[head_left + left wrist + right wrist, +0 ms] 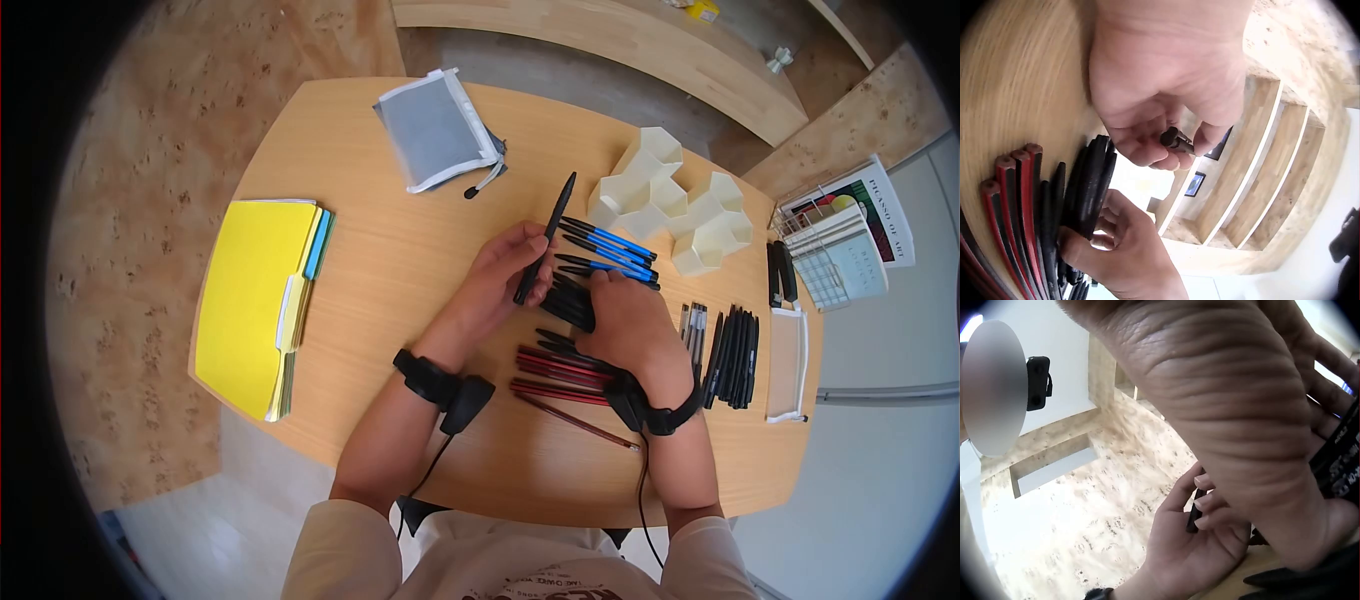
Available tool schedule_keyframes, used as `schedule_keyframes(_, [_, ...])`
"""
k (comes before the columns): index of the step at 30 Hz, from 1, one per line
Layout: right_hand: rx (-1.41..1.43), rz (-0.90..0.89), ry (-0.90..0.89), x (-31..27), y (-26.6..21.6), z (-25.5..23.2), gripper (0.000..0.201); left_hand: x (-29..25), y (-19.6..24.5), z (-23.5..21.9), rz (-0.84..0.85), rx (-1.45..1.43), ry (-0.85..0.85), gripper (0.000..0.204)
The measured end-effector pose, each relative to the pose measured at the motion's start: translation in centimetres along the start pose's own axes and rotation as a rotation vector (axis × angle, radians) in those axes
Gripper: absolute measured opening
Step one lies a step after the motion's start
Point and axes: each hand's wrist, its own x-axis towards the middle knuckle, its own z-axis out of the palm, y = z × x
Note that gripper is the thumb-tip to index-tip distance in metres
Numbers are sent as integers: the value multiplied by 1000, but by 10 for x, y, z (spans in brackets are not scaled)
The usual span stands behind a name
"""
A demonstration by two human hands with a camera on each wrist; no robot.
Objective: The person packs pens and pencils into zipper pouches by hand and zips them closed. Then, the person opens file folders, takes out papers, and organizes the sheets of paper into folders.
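In the head view my left hand (505,270) pinches one black pen (547,236) between thumb and fingers, its tip pointing away from the body. My right hand (632,322) lies curled round a bunch of black pens (569,302) on the table, and the left wrist view shows its thumb and fingers around that bunch (1088,187). Blue pens (612,247) lie just beyond the right hand. Red-and-black pencils (560,368) lie on the nearer side, partly under the right wrist; their ends (1007,164) show in the left wrist view.
Yellow folders (245,300) lie at the table's left. A mesh zip pouch (435,130) is at the back, near white hexagonal holders (650,190). To the right are clear pens (693,330), more black pens (733,357), a white-edged pouch (787,365) and a wire rack with books (835,245).
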Motion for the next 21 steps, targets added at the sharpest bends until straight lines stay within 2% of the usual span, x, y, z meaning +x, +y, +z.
schedule_keyframes(6, [-61,17,33,7,6,7,42,0,-2,-2,20,-92,0,19])
schedule_keyframes(11, [129,-94,2,-1,22,-11,38,-1,-2,-2,83,-213,2,18])
schedule_keyframes(15, [234,-68,-41,-5,19,-39,40,3,-6,-5,155,-234,-2,18])
schedule_keyframes(17, [542,27,142,-1,10,-44,36,4,-16,-2,124,-144,-68,18])
schedule_keyframes(18, [543,23,141,-1,2,-44,36,3,-22,-2,127,-142,-65,18])
schedule_keyframes(20, [1197,51,221,-1,-18,-42,32,2,-29,2,95,24,-126,19])
schedule_keyframes(21, [1249,78,197,2,-22,-36,26,1,-29,3,98,29,-127,19])
